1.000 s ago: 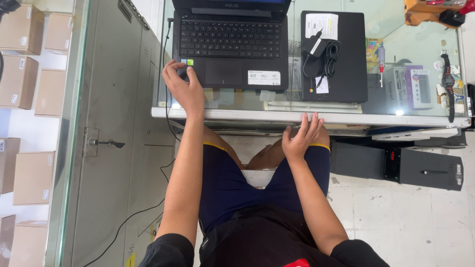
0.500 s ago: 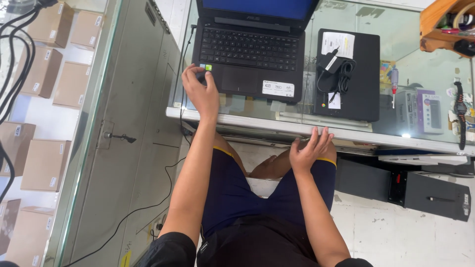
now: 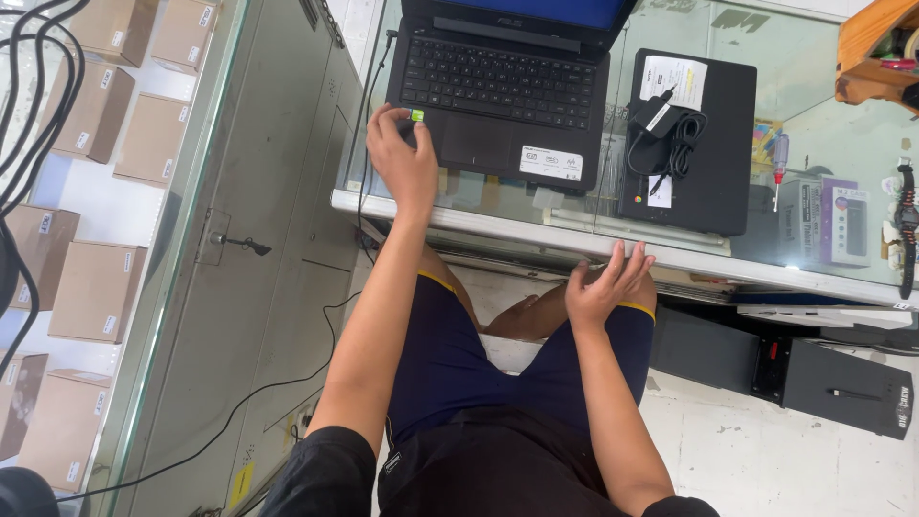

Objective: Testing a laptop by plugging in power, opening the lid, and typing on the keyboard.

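Laptop (image 3: 503,91), black and with its lid up, sits on the glass bench (image 3: 574,230); nothing on it looks taken apart so far. Left hand (image 3: 402,163) lies flat, holding nothing, on its front left corner, arm stretched forward. Right hand (image 3: 603,287) hovers below the bench edge, fingers spread and empty.

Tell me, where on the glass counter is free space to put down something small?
The glass counter is bare along its front edge, in a strip below the open laptop beside the left hand. It is crowded rightward: closed laptop carrying a charger, then small boxes.
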